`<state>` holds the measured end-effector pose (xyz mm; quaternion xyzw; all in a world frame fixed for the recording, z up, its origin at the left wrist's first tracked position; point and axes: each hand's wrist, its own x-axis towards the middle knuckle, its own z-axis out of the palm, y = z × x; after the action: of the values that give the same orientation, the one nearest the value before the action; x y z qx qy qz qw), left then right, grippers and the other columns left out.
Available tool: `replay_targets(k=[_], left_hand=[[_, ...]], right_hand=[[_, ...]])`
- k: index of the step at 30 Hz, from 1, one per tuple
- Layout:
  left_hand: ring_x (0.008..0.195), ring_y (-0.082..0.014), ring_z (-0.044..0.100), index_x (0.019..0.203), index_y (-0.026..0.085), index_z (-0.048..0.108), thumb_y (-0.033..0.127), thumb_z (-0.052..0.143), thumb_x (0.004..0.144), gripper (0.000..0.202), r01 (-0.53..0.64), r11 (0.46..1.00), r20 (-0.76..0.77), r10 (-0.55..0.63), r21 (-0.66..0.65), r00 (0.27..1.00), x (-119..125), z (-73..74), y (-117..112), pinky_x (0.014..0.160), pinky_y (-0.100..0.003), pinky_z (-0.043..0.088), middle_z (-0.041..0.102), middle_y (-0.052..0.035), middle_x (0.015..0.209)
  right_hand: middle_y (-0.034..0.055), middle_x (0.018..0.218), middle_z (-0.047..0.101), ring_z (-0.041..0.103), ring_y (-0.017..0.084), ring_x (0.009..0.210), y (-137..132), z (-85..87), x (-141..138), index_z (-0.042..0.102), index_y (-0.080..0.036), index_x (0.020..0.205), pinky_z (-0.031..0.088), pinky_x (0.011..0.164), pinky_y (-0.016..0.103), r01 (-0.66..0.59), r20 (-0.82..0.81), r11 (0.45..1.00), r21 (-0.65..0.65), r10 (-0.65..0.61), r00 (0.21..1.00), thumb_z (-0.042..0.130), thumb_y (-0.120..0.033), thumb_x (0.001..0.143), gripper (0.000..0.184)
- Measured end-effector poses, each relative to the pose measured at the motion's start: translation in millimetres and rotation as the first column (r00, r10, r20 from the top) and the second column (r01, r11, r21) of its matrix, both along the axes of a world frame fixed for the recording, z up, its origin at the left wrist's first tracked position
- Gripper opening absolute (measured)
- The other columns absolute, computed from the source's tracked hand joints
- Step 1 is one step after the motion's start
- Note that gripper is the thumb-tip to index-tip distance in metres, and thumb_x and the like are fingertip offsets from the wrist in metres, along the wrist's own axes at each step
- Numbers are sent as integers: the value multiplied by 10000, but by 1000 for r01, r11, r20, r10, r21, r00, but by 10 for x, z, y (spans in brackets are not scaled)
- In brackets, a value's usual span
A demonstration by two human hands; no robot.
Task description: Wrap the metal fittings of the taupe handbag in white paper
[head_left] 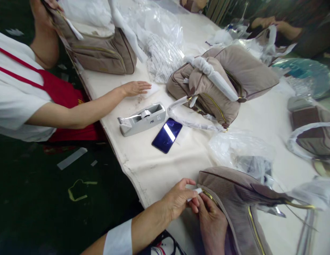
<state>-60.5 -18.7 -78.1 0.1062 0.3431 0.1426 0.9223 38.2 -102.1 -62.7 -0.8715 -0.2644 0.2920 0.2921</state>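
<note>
A taupe corduroy handbag (234, 198) with gold zips lies at the near edge of the white table (143, 166). My left hand (179, 198) pinches a small white strip (197, 191) against the bag's gold zip end. My right hand (211, 221) is closed beside it, fingers pressed on the same corner of the bag. A white band wraps my left forearm.
A grey tape dispenser (142, 118) and a dark phone (167, 135) lie mid-table. Other taupe bags (220, 81) (101, 49), clear plastic wrappers (241, 152) and wrapped bags (313, 138) lie around. A co-worker's hand (135, 88) rests flat on the table at the left; another person's arm (276, 26) shows far right.
</note>
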Motion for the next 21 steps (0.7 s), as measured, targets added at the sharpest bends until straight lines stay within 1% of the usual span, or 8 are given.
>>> replay_targets(k=[4,7,8,10,12,17,19,21], left_hand=[[406,-123,504,1203,91,345,210,625,560,711,18,1000,-1,-18,5,1000,8,30,2,470,-249,434,594,34,513],[386,-136,511,1286,72,274,211,604,562,808,27,1000,8,-27,-6,1000,6,64,-4,460,-270,448,609,31,529],[381,-140,515,1308,63,248,212,607,563,840,33,999,9,-33,-14,999,7,74,-5,455,-271,447,614,25,534],[380,-141,527,1340,52,207,199,612,566,885,41,999,11,-41,-32,999,11,89,-5,458,-260,442,624,12,542],[383,-143,539,1358,42,180,179,611,574,904,59,997,14,-58,-54,998,20,88,-8,463,-246,436,624,5,529],[400,-157,564,1364,42,183,162,618,626,865,121,986,16,-119,-113,993,44,-9,-48,465,-237,430,638,-17,532],[380,-153,549,1303,57,294,173,631,630,761,135,982,38,-131,-128,991,47,-72,-59,444,-238,427,635,-17,527],[361,-146,535,1176,89,426,189,653,617,612,143,978,87,-131,-150,988,39,-122,-48,418,-235,425,631,-14,521]], right_hand=[[109,748,714,633,250,676,-40,-67,-6,731,-151,761,476,592,318,84,-26,996,18,-84,996,660,-603,604,484],[49,604,656,540,170,507,-31,-13,-51,712,-129,806,408,450,268,246,-206,969,-33,-248,947,725,-571,548,512],[22,564,631,489,135,454,-14,16,-73,703,-127,834,370,405,244,322,-301,946,-43,-320,898,759,-546,517,528],[-29,504,577,382,68,383,35,79,-113,684,-138,830,297,351,190,447,-516,893,-55,-408,753,820,-469,465,511],[-66,473,526,315,22,359,87,134,-128,664,-151,759,260,338,144,508,-702,859,-61,-399,590,851,-394,462,426],[-117,426,400,153,-40,300,99,156,-20,599,-129,578,162,280,87,474,-915,857,-201,-337,221,875,-275,489,325],[-123,437,400,76,-55,302,58,122,43,604,-112,571,149,264,76,427,-959,881,-205,-269,94,861,-211,527,278],[-118,470,432,37,-60,314,11,79,92,636,-102,621,172,264,61,410,-986,899,-155,-169,-2,817,-164,612,191]])
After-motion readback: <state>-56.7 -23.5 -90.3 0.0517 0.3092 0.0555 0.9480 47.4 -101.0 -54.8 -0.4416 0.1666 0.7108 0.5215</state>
